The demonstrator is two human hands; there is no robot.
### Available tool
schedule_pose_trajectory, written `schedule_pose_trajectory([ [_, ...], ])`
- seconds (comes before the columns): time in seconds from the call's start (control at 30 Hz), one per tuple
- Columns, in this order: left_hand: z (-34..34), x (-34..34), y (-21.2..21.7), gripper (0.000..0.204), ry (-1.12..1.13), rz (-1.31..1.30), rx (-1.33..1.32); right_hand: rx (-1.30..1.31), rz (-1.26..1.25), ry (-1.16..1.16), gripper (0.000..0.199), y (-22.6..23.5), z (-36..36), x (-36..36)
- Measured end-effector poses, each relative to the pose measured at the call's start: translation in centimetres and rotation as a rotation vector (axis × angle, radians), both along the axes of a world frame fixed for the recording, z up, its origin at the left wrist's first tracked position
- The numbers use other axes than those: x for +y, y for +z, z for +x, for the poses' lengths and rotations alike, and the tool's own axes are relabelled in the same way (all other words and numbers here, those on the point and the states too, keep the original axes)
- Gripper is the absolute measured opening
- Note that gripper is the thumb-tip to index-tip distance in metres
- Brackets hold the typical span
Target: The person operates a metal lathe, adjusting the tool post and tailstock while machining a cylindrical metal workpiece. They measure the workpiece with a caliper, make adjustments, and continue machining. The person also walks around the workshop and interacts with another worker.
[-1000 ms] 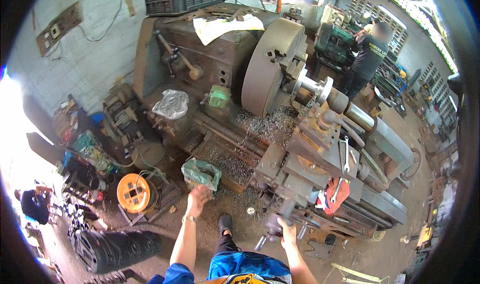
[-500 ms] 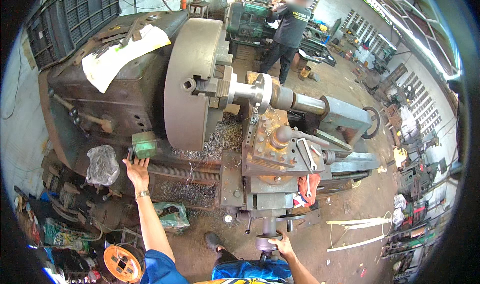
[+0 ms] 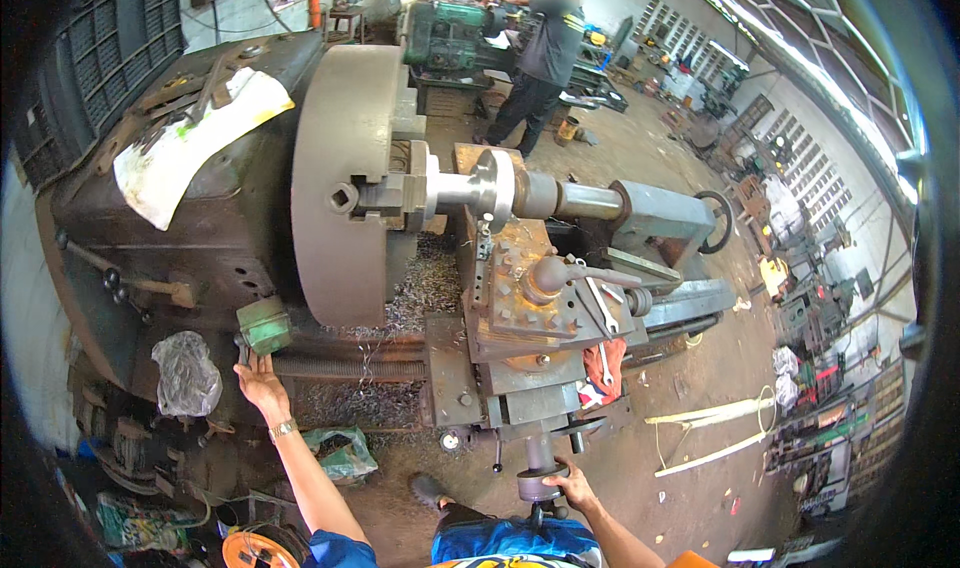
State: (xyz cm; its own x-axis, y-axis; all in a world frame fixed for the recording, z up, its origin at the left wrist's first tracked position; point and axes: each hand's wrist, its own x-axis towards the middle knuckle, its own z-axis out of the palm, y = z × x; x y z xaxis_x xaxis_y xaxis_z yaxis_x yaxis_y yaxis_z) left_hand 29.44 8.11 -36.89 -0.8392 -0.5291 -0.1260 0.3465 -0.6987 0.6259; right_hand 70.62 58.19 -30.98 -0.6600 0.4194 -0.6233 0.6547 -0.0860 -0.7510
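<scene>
A large metal lathe stands before me, its big round chuck (image 3: 338, 188) gripping a bright turned metal workpiece (image 3: 490, 190). My left hand (image 3: 264, 392) reaches to a lever (image 3: 243, 352) under a small green box (image 3: 264, 325) on the lathe's front. Its fingers are stretched upward against the lever and partly hidden there. Low in the middle, my right hand (image 3: 577, 490) has its fingers round the rim of a handwheel (image 3: 540, 483) on the carriage. Above that wheel sits the rusty tool post (image 3: 530, 293), with a spanner (image 3: 603, 306) lying on its right side.
Metal shavings (image 3: 425, 288) lie below the chuck. A white cloth (image 3: 195, 148) covers part of the headstock. Left of the lever hangs a clear plastic bag (image 3: 187, 373). A red rag (image 3: 604, 368) with another spanner rests by the carriage. A person (image 3: 545, 63) stands at a green machine behind.
My view has shifted, so the lathe appears further left and lower. The left hand's fingers have drawn closer together at the lever. My right hand stays on the handwheel.
</scene>
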Motion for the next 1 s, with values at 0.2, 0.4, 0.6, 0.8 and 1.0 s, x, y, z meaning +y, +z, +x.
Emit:
schedule_pose_trajectory([
  [0.2, -0.1, 0.1, -0.5, 0.059, -0.004, -0.026, -0.072, -0.01, -0.078, -0.033, 0.101, 1.0, 0.0, -0.5],
  [0.4, 1.2, -0.3, 0.4, 0.051, -0.021, -0.551, -0.252, 0.025, -0.009, -0.027, 0.097, -0.3, 0.3, -0.2],
  [0.6, 2.7, 0.7, 5.8, 0.037, 0.211, -1.343, -0.582, 0.127, -0.013, -0.041, 0.09, -1.4, 0.8, 0.2],
  [0.8, 3.9, -1.0, 10.2, 0.029, 0.04, -1.395, -0.771, 0.147, -0.054, -0.032, 0.084, -1.6, 1.0, 0.2],
  [1.0, 1.6, -11.8, 19.7, 0.024, 0.573, -1.722, -0.178, 0.164, -0.072, -0.091, 0.074, -2.2, 1.3, 0.3],
])
